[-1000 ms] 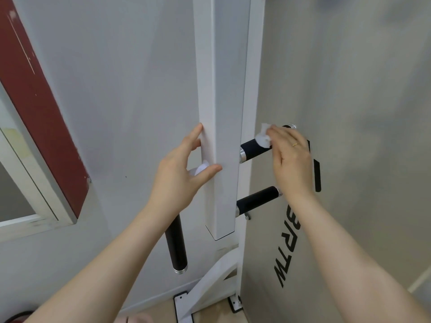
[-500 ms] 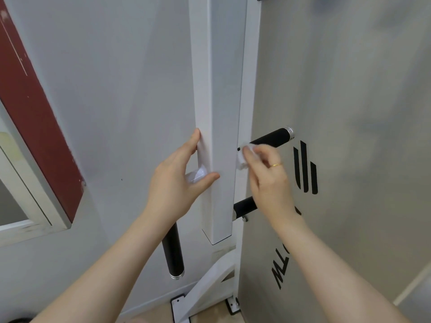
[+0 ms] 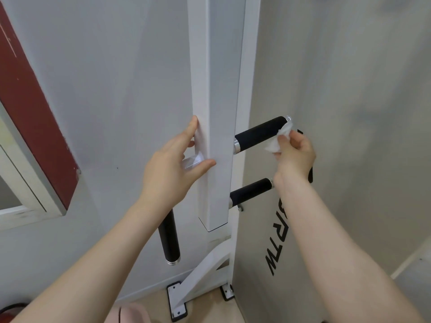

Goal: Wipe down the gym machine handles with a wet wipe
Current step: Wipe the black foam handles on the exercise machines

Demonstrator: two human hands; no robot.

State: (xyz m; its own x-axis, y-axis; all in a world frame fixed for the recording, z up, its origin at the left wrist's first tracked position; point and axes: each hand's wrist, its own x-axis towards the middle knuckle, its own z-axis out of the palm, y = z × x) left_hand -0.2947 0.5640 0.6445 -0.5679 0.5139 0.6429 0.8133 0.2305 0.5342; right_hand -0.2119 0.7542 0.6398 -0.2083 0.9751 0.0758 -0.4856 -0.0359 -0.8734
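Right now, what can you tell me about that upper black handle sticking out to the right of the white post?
The upper black handle is a short round bar with a matte, foam-like black grip and a shiny metal collar at each end. It juts out from the right side of the white post, rising slightly toward its free end. A crumpled white wet wipe, pinched by the right hand, touches its outer end and underside. A similar handle sits below it.

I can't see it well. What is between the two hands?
In the head view, the white post stands between them. The left hand grips it; the right hand pinches the wipe at the top handle.
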